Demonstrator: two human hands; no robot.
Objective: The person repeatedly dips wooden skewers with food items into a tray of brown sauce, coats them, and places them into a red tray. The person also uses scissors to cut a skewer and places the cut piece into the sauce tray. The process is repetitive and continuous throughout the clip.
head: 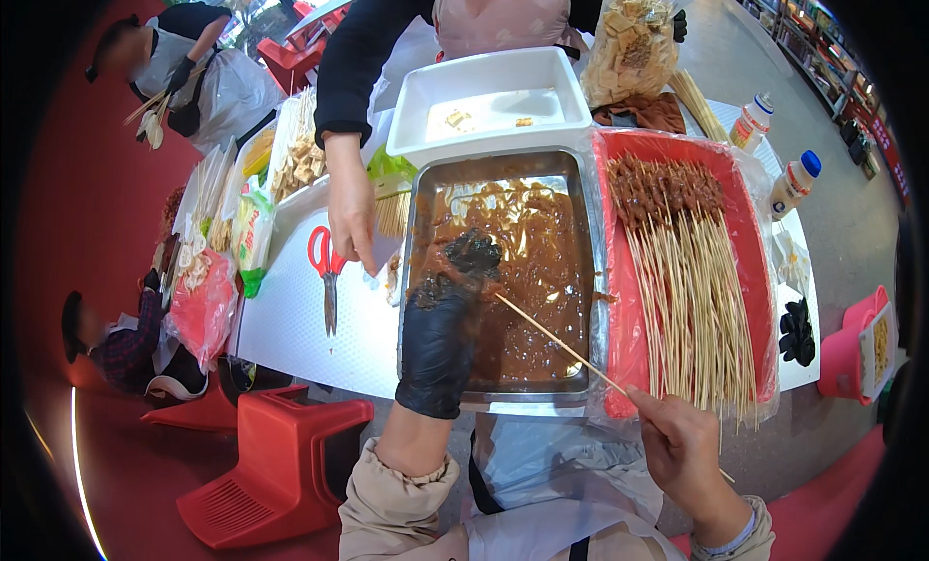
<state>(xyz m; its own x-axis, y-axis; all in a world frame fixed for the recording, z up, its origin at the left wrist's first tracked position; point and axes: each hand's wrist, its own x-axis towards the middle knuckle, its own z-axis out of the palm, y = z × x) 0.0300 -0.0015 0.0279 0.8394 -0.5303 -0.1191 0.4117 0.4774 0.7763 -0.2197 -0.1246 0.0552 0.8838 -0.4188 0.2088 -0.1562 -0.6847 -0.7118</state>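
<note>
A black glove, smeared with sauce, covers my left hand (450,321). Its fingers are closed over marinated meat in a steel tray (501,397) of brown marinade (537,285). My bare right hand (671,434) pinches the lower end of a bamboo skewer (559,342), whose other end reaches the gloved fingers; its tip is hidden there. To the right, a red plastic tray (624,343) lined with clear film holds many skewers, with meat (668,191) on their far ends. The bare skewer sticks point toward me.
Across the table, a person's hand (352,220) hangs near red-handled scissors (330,292). A white tub (490,143) adjoins the steel tray. Two bottles (751,122) (795,183) and a black glove (797,332) are at right. Packaged food (254,234) lies left, above a red chair (268,459).
</note>
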